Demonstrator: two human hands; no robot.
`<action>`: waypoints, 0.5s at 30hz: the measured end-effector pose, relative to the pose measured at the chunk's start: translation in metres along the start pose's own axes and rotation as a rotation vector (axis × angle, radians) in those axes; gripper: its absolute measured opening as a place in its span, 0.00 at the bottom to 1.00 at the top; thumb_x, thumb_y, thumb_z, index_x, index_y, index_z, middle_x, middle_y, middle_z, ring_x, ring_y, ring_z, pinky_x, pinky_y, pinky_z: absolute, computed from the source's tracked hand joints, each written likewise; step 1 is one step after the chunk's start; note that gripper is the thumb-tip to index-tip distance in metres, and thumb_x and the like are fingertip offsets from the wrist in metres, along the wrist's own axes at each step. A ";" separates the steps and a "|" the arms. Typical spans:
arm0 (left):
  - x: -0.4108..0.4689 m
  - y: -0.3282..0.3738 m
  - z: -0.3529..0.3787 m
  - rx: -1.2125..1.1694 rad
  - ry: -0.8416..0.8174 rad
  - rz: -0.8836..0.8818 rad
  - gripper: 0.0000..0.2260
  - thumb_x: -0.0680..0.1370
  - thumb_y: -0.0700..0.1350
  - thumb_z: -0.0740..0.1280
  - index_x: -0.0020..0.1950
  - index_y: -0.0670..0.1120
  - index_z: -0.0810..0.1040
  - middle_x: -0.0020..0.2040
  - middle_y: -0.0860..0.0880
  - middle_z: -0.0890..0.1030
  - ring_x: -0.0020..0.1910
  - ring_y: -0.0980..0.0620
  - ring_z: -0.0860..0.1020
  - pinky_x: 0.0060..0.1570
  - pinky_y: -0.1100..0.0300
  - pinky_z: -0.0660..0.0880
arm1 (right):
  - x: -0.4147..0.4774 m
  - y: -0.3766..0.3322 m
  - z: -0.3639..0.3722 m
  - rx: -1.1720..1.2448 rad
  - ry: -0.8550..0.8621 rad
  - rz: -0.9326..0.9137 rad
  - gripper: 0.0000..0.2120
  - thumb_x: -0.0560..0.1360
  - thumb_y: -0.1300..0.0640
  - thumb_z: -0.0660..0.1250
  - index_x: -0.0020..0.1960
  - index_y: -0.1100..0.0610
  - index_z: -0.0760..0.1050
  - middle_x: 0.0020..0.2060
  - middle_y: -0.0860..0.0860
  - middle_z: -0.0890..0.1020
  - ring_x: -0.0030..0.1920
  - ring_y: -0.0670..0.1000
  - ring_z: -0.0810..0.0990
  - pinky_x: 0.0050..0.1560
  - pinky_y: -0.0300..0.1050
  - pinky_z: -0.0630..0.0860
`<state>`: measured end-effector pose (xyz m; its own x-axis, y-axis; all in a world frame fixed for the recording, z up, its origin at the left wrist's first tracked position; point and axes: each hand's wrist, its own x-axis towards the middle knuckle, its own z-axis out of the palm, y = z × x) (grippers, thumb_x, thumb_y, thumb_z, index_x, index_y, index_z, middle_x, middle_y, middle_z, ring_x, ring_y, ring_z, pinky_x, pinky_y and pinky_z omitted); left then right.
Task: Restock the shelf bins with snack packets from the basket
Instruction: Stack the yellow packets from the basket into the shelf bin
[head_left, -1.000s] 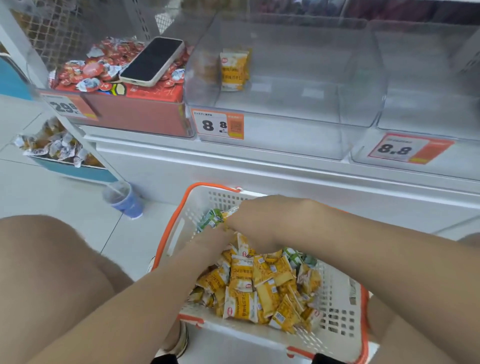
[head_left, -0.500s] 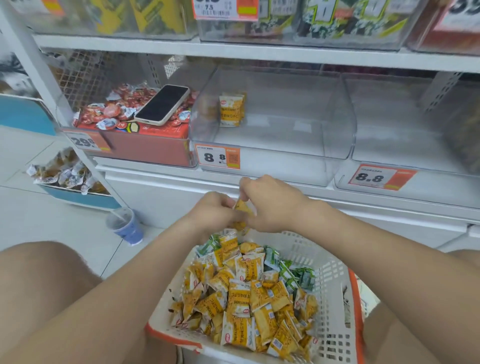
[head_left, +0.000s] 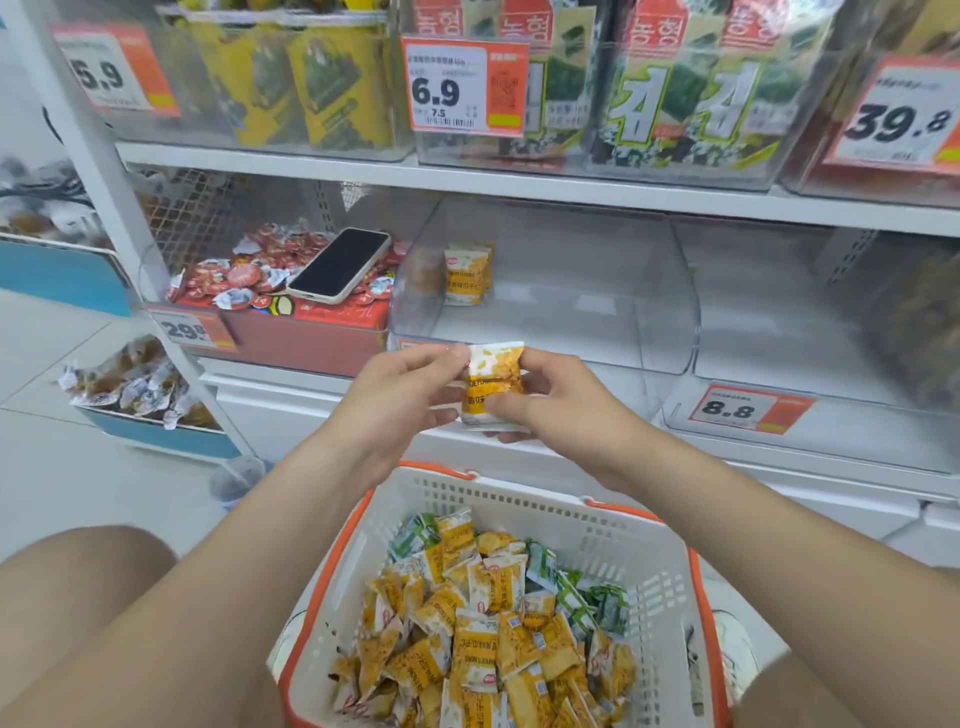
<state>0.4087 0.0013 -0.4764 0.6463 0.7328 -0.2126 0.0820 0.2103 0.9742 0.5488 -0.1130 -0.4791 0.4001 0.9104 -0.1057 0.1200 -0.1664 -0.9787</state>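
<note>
Packet (head_left: 491, 387), yellow, is held up between both hands over the basket (head_left: 597, 512), in front of the shelf edge and just below the middle bin (head_left: 667, 312). Left hand (head_left: 400, 400) pinches its left edge, thumb and fingers clamped on the wrapper; right hand (head_left: 561, 410) grips the right side, fingers curled round it from behind. Packet is upright, print facing the camera, not yet inside any bin. Progress looks early: the middle bin holds only a couple of yellow packets (head_left: 466, 275) at the back left, the rest of its floor bare. Right bin (head_left: 831, 338) shows no packets that I can make out. The pile (head_left: 483, 623) in the basket is large, mostly yellow with some green ones on the right side, so most of the restocking is left. Green packets will likely need a separate bin; which one, cannot tell. Phone (head_left: 340, 265) lies on the red snacks in the left bin, clear of the work.
</note>
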 end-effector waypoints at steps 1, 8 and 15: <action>0.002 -0.001 0.000 0.000 0.018 0.004 0.13 0.83 0.48 0.69 0.60 0.40 0.83 0.52 0.44 0.87 0.51 0.46 0.85 0.55 0.55 0.80 | -0.001 0.000 0.000 0.055 -0.003 0.020 0.13 0.77 0.62 0.73 0.61 0.54 0.80 0.50 0.56 0.87 0.51 0.54 0.86 0.51 0.49 0.85; 0.009 0.014 -0.006 -0.115 0.051 -0.026 0.12 0.83 0.46 0.68 0.61 0.39 0.82 0.53 0.41 0.87 0.51 0.45 0.87 0.47 0.59 0.84 | 0.007 0.010 -0.003 0.152 0.197 0.056 0.14 0.72 0.70 0.76 0.55 0.59 0.82 0.46 0.56 0.87 0.50 0.53 0.87 0.51 0.40 0.82; 0.018 0.036 -0.015 0.045 -0.019 0.083 0.12 0.83 0.45 0.68 0.57 0.37 0.83 0.52 0.40 0.87 0.51 0.41 0.87 0.48 0.54 0.84 | 0.022 -0.008 0.002 0.171 0.110 -0.057 0.21 0.73 0.68 0.77 0.64 0.61 0.78 0.49 0.55 0.88 0.50 0.54 0.88 0.55 0.46 0.83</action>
<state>0.4118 0.0314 -0.4459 0.6663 0.7343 -0.1298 0.0614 0.1195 0.9909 0.5545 -0.0911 -0.4742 0.4951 0.8680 -0.0386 -0.0066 -0.0406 -0.9992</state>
